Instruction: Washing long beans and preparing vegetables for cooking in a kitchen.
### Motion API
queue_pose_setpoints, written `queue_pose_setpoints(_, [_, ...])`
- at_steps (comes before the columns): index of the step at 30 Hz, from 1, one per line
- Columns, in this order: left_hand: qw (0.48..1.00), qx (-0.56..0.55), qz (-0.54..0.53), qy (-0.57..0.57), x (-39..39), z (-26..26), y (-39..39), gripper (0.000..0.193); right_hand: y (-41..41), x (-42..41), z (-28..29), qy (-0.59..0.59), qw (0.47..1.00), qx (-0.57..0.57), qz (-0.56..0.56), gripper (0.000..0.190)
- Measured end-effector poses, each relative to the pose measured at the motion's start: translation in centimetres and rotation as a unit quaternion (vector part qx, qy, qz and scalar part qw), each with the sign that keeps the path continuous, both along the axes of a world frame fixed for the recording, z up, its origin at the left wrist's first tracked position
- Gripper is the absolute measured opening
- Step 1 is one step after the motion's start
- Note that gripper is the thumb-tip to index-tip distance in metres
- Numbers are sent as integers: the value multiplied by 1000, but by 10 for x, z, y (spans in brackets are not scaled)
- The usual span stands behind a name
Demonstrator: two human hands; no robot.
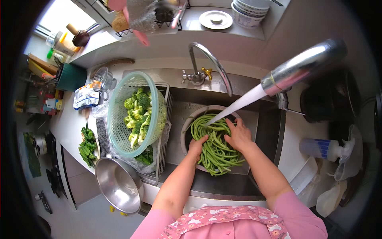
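A coiled heap of green long beans (219, 149) fills a round metal bowl (185, 131) in the sink, with some bean ends hanging over its near rim. My left hand (197, 148) clasps the heap's left side, thumb on top and most fingers hidden beneath the beans. From the right, my right hand (239, 136) grips the heap with thumb and forefinger against the beans; its other fingers spread near the bowl's far right rim. Water (237, 104) pours from a thick metal spout (286, 71) close to the camera and lands on the beans.
A green plastic colander (112, 116) of broccoli (138, 113) tilts on a wire rack (161, 167) at the left. Below it stands a steel bowl (119, 185). Behind the sink (176, 125) rises a curved faucet (209, 50). At the right are a plastic bottle (316, 148) and a dark pot (328, 97).
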State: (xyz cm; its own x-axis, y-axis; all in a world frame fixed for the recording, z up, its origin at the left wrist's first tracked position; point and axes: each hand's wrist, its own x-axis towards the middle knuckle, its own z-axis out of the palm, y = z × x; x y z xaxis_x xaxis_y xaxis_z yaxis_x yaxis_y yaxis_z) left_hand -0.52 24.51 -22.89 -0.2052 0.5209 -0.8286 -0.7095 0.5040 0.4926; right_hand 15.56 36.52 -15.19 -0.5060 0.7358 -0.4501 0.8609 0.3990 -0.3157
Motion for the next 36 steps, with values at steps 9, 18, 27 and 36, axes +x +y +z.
queue_pose_setpoints(9, [866, -115, -344, 343, 14, -39, -4, 70, -10, -28, -44, 131, 954, 99, 250, 47])
queue_pose_setpoints(18, [974, -13, -152, 166, 13, -61, -30, 51, -7, -28, -54, 133, 943, 66, 296, 27])
queue_pose_setpoints(27, [949, -131, -176, 226, 14, -23, -2, 46, 12, -19, -60, 111, 938, 64, 321, 28])
queue_pose_setpoints(36, [959, -145, -82, 230, 4, -46, -14, 72, -8, -26, -19, 167, 951, -13, 261, 42])
